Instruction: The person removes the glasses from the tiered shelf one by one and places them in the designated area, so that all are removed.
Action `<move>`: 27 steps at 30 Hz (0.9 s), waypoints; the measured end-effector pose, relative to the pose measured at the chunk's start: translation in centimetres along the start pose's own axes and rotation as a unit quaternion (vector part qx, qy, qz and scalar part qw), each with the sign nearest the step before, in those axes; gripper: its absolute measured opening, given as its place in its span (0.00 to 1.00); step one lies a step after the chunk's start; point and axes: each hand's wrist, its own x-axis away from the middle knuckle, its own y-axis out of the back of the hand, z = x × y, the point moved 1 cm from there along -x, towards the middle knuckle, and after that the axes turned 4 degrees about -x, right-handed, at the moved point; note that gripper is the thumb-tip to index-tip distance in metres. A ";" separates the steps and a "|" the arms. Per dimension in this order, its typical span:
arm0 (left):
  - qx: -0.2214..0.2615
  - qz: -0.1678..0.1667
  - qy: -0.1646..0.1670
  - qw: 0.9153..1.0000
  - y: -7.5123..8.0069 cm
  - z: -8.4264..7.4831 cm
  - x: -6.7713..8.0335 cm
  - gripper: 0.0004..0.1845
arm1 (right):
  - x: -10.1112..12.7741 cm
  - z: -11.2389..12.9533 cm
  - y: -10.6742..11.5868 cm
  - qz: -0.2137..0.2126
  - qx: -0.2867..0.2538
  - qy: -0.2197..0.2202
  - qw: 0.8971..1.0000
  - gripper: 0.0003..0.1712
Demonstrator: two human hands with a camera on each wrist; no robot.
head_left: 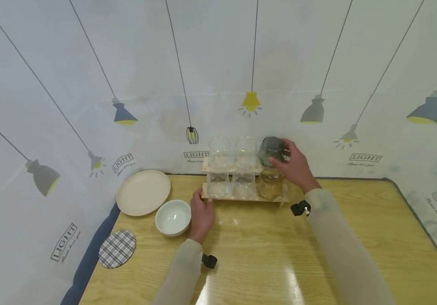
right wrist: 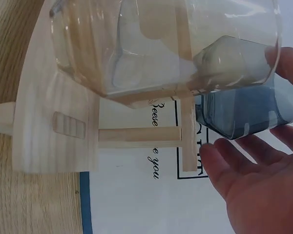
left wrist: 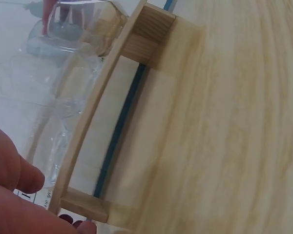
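A two-tier wooden rack (head_left: 244,196) stands at the table's back edge with glasses on both shelves. My right hand (head_left: 285,157) grips a smoky grey glass (head_left: 271,149) at the right end of the upper shelf. In the right wrist view the grey glass (right wrist: 244,109) sits between my fingers (right wrist: 234,168) and thumb, behind an amber-tinted glass (right wrist: 161,44) on the lower shelf. My left hand (head_left: 201,204) holds the left end of the lower shelf. The left wrist view shows the rack's frame (left wrist: 107,112) beside my fingers (left wrist: 19,180).
Two clear glasses (head_left: 233,151) stand left of the grey one, and two more (head_left: 230,184) below them. A white bowl (head_left: 172,217), a beige plate (head_left: 143,192) and a plaid coaster (head_left: 117,248) lie at the left. A lamp-printed curtain (head_left: 218,76) backs the table.
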 end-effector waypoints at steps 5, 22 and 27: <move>0.011 -0.025 0.008 1.000 -0.6 0.5 -0.2 0.23 | -0.1 -0.2 0.0 0.015 -0.005 -0.003 1.000 0.52; 0.048 -0.023 0.052 0.997 -1.1 0.7 -0.8 0.20 | 0.4 -0.5 0.8 0.006 -0.019 -0.023 1.000 0.55; 0.056 -0.011 0.063 0.996 -1.0 0.6 -0.8 0.20 | 1.1 -0.5 1.7 -0.002 -0.024 -0.029 0.999 0.56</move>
